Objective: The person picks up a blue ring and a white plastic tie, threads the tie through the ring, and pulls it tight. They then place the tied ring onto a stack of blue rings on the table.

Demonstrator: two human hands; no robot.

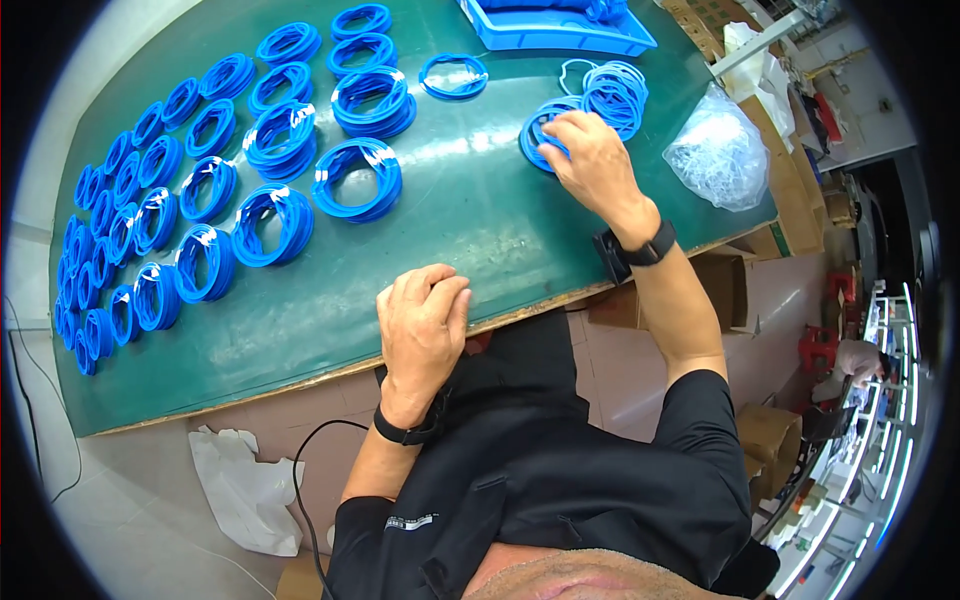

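At the far right of the table, my right hand (592,160) reaches onto a coil of blue cable (536,150), its thumb and fingers closed at the coil's rim. A looser blue coil (615,98) lies against it, with a strand looping out. Near the table's front edge rests my left hand (422,328), its fingers curled in a loose fist and nothing visible in it. A single thin coil (454,77) lies apart, left of the coil under my right hand. Rows of stacked blue coils (357,180), several with shiny bands, spread across the left side.
A blue tray (560,38) with blue material inside sits at the far edge. A clear plastic bag (718,150) of pale contents lies at the table's right end. Cardboard boxes (725,290) stand beyond the front edge of the green table (300,330); white sheeting (245,490) lies on the floor.
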